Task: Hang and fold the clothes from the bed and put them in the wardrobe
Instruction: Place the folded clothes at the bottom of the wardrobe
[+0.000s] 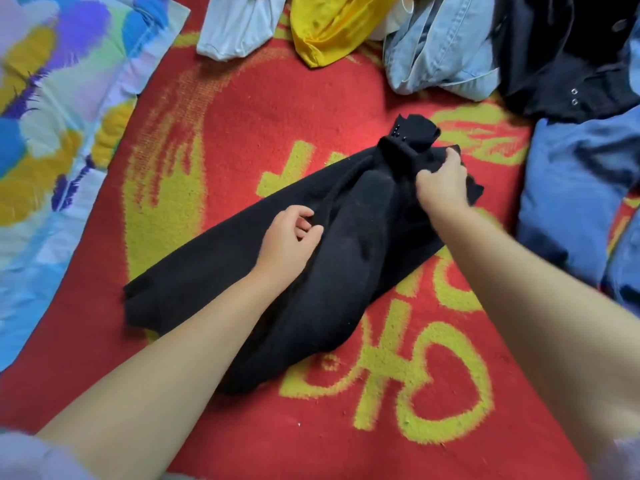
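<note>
Black garment (346,258) lies spread on red blanket (263,98) on bed; right hand (441,181) grips its far end, left hand (289,239) rests mid-garment, fingers (304,216) loosely curled, holding nothing

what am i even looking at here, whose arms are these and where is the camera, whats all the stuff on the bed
There is no machine here: these are a person's two bare arms, filmed by one wide-angle camera worn on the head, looking forward and down. The surface is a bed with a red and yellow blanket. A black garment lies spread across it. The left hand rests on its middle with loosely curled fingers; the right hand has a grip on the cloth near its narrow far end. Waiting further back are a white garment, a yellow garment, pale denim and dark clothing; blue cloth lies at right, a colourful quilt at left.
</note>
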`<state>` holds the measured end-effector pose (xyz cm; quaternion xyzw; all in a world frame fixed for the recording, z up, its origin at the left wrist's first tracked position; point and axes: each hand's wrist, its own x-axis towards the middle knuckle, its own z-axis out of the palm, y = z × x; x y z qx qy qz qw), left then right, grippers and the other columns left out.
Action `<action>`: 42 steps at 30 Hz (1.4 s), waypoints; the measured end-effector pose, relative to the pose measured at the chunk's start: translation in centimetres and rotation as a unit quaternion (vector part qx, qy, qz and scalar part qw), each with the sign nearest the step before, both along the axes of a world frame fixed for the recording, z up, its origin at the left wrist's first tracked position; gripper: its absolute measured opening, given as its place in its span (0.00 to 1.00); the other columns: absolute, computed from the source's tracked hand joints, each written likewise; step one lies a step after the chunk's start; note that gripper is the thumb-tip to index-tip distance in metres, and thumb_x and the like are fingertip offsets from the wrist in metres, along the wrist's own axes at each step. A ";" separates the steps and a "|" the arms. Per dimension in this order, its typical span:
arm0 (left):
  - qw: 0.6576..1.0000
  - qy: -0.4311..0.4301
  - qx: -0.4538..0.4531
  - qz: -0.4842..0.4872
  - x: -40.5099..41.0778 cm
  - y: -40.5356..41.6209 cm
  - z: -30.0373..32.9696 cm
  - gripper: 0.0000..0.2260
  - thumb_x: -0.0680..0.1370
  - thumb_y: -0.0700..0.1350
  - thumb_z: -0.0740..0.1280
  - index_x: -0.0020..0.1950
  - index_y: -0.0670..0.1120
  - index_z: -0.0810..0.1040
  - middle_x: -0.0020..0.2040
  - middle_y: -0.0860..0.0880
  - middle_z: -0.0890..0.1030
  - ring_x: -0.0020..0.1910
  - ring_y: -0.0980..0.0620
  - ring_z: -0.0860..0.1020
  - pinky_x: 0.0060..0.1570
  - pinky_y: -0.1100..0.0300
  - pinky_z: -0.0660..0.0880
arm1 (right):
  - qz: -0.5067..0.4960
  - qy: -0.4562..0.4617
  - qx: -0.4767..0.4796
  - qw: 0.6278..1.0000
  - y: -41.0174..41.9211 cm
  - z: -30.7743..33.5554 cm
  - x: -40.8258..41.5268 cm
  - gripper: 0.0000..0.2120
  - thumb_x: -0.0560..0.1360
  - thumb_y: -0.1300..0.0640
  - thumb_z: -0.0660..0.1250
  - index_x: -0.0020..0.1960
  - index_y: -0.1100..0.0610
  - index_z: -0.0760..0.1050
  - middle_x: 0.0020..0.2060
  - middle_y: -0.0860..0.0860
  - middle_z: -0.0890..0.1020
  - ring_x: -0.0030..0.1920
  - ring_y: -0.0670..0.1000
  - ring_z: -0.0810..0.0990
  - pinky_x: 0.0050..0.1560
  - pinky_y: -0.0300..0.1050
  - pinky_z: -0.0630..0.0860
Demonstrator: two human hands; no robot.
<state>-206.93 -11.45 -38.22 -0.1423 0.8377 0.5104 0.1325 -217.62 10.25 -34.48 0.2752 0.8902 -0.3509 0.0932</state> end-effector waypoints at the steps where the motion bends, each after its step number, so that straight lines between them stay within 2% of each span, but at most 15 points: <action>1: 0.999 0.027 -0.034 -0.003 0.5 -1.7 0.0 0.13 0.77 0.48 0.66 0.62 0.51 0.73 0.53 0.54 0.75 0.50 0.57 0.75 0.50 0.65 0.70 | 0.081 0.071 0.082 0.991 -1.1 0.4 2.5 0.29 0.73 0.65 0.59 0.74 0.61 0.62 0.69 0.60 0.68 0.69 0.60 0.68 0.70 0.50 0.63; 4: 0.976 0.017 -0.211 -0.044 2.2 -8.2 -0.4 0.21 0.78 0.49 0.66 0.70 0.48 0.68 0.63 0.49 0.71 0.64 0.48 0.69 0.62 0.51 0.68 | 0.417 0.176 0.066 0.890 -6.5 0.8 13.7 0.35 0.67 0.63 0.62 0.74 0.63 0.62 0.73 0.61 0.63 0.75 0.62 0.58 0.74 0.61 0.56; 7: 0.930 -0.094 -0.342 -0.096 4.5 -13.8 -0.3 0.27 0.76 0.53 0.68 0.72 0.47 0.65 0.67 0.44 0.71 0.65 0.42 0.68 0.63 0.44 0.67 | 0.633 0.072 0.104 0.764 -11.9 -0.2 24.8 0.41 0.69 0.50 0.67 0.78 0.56 0.53 0.76 0.62 0.55 0.77 0.63 0.50 0.71 0.71 0.45; 9: 0.926 -0.158 -0.324 -0.109 5.3 -16.5 0.0 0.23 0.74 0.56 0.70 0.65 0.47 0.70 0.61 0.46 0.76 0.59 0.43 0.74 0.56 0.48 0.70 | 0.655 -0.021 0.158 0.739 -14.7 -1.5 28.3 0.42 0.74 0.49 0.65 0.79 0.54 0.43 0.76 0.66 0.47 0.76 0.65 0.40 0.66 0.72 0.33; 12: 0.948 -0.231 -0.192 -0.106 5.9 -18.9 0.8 0.13 0.74 0.52 0.72 0.53 0.47 0.77 0.50 0.49 0.82 0.48 0.49 0.79 0.45 0.57 0.72 | 0.612 -0.081 0.203 0.760 -17.8 -3.0 29.4 0.40 0.75 0.58 0.64 0.78 0.57 0.42 0.74 0.70 0.45 0.74 0.67 0.36 0.65 0.71 0.29; 15: 0.955 -0.282 -0.049 -0.079 5.8 -19.7 2.1 0.05 0.75 0.48 0.72 0.48 0.49 0.82 0.45 0.51 0.85 0.42 0.55 0.83 0.37 0.66 0.76 | 0.523 -0.070 0.186 0.829 -19.3 -2.6 28.3 0.29 0.65 0.56 0.74 0.65 0.52 0.74 0.68 0.63 0.72 0.72 0.61 0.66 0.71 0.67 0.55; 19: 0.940 -0.335 0.051 -0.046 5.1 -19.3 5.1 0.10 0.77 0.44 0.68 0.55 0.42 0.81 0.48 0.44 0.85 0.45 0.49 0.84 0.41 0.61 0.79 | 0.457 -0.030 -0.010 0.889 -18.4 -1.7 28.0 0.15 0.74 0.64 0.61 0.61 0.58 0.71 0.63 0.55 0.74 0.71 0.56 0.65 0.74 0.57 0.36; 21: 0.923 -0.362 0.127 -0.035 4.2 -18.5 7.5 0.10 0.77 0.43 0.67 0.56 0.42 0.80 0.49 0.43 0.85 0.44 0.49 0.84 0.36 0.61 0.80 | 0.371 -0.027 -0.151 0.916 -16.8 0.1 28.6 0.17 0.73 0.63 0.60 0.61 0.55 0.71 0.56 0.50 0.78 0.61 0.51 0.74 0.76 0.45 0.44; 24: 0.915 -0.327 0.235 0.021 1.9 -15.4 10.8 0.08 0.78 0.44 0.64 0.45 0.45 0.83 0.40 0.46 0.85 0.34 0.53 0.83 0.28 0.64 0.77 | 0.228 -0.034 -0.330 0.915 -13.1 3.3 27.7 0.14 0.66 0.60 0.60 0.49 0.46 0.73 0.39 0.40 0.78 0.41 0.41 0.75 0.47 0.33 0.70; 26: 0.899 -0.291 0.314 0.092 -0.2 -11.7 11.6 0.11 0.80 0.42 0.62 0.39 0.44 0.80 0.32 0.49 0.83 0.30 0.55 0.81 0.26 0.64 0.76 | 0.103 -0.016 -0.399 0.911 -10.0 3.9 25.8 0.13 0.67 0.63 0.62 0.46 0.48 0.75 0.37 0.42 0.78 0.39 0.41 0.75 0.41 0.34 0.70; 30: 0.854 -0.247 0.403 0.218 -4.1 -3.3 10.2 0.08 0.81 0.37 0.59 0.42 0.39 0.72 0.30 0.44 0.81 0.30 0.50 0.82 0.33 0.57 0.81 | -0.158 -0.012 -0.393 0.906 -5.3 1.4 21.5 0.13 0.74 0.69 0.62 0.54 0.58 0.77 0.49 0.58 0.83 0.49 0.54 0.81 0.50 0.49 0.76; 34: 0.899 -0.204 0.283 0.264 -4.3 -0.5 6.0 0.11 0.81 0.34 0.55 0.62 0.35 0.70 0.57 0.38 0.79 0.56 0.45 0.79 0.55 0.55 0.76 | -0.223 -0.041 -0.329 0.917 -3.9 -1.5 18.9 0.09 0.76 0.65 0.62 0.54 0.61 0.78 0.45 0.56 0.82 0.42 0.52 0.80 0.37 0.41 0.75; 37: 0.996 -0.040 -0.074 0.044 -2.9 -2.5 3.3 0.16 0.78 0.41 0.64 0.66 0.42 0.70 0.60 0.42 0.74 0.57 0.47 0.74 0.61 0.55 0.70 | -0.180 -0.016 -0.292 0.939 -3.6 -2.2 18.2 0.10 0.77 0.64 0.62 0.56 0.57 0.78 0.51 0.52 0.83 0.53 0.53 0.80 0.51 0.47 0.76; 39: 0.976 0.023 -0.189 -0.108 -2.9 -4.2 2.0 0.25 0.77 0.48 0.67 0.72 0.45 0.65 0.67 0.44 0.71 0.65 0.44 0.69 0.66 0.52 0.65 | -0.131 0.016 -0.252 0.959 -3.2 -1.9 17.7 0.11 0.77 0.62 0.62 0.57 0.53 0.78 0.52 0.47 0.83 0.56 0.49 0.79 0.56 0.45 0.76; 42: 0.966 -0.096 -0.138 -0.197 -3.8 -6.0 1.2 0.25 0.77 0.52 0.68 0.71 0.45 0.66 0.65 0.45 0.74 0.64 0.45 0.72 0.59 0.57 0.67 | -0.058 0.036 -0.183 0.981 -2.5 -1.7 16.6 0.15 0.78 0.59 0.61 0.64 0.53 0.76 0.58 0.46 0.80 0.60 0.47 0.76 0.62 0.45 0.72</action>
